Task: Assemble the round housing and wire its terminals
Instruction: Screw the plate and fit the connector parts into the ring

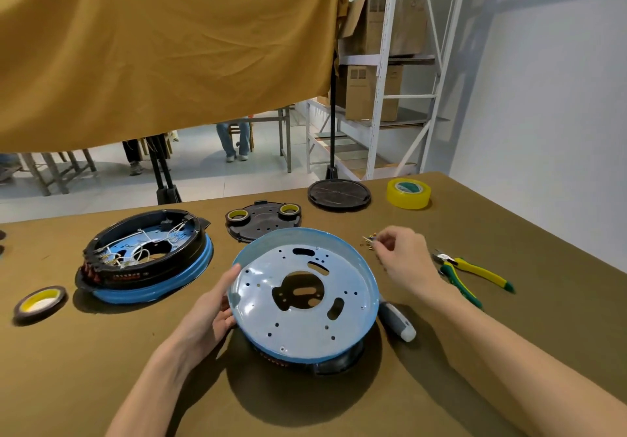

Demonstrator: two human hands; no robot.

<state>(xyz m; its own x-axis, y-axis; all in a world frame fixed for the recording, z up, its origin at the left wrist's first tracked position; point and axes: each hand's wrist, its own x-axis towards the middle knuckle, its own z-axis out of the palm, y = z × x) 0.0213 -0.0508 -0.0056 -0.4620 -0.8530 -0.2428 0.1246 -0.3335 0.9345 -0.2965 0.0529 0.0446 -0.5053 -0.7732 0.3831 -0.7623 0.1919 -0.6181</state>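
Note:
A round blue metal pan (302,331) with many holes sits tilted on a black housing base (336,362) in front of me. My left hand (213,314) grips the pan's left rim. To its right, my right hand (403,260) pinches a small piece from a scatter of small brass screws (369,240) on the table. A second housing (146,257), black ring on a blue pan with white wires inside, lies at the left.
A grey-handled screwdriver (397,321) lies just right of the pan. Yellow-green pliers (471,274) lie further right. A black cover plate (263,221) carrying two tape rolls, a black disc (339,192) and a yellow tape roll (409,193) stand behind. Another tape roll (39,302) is far left.

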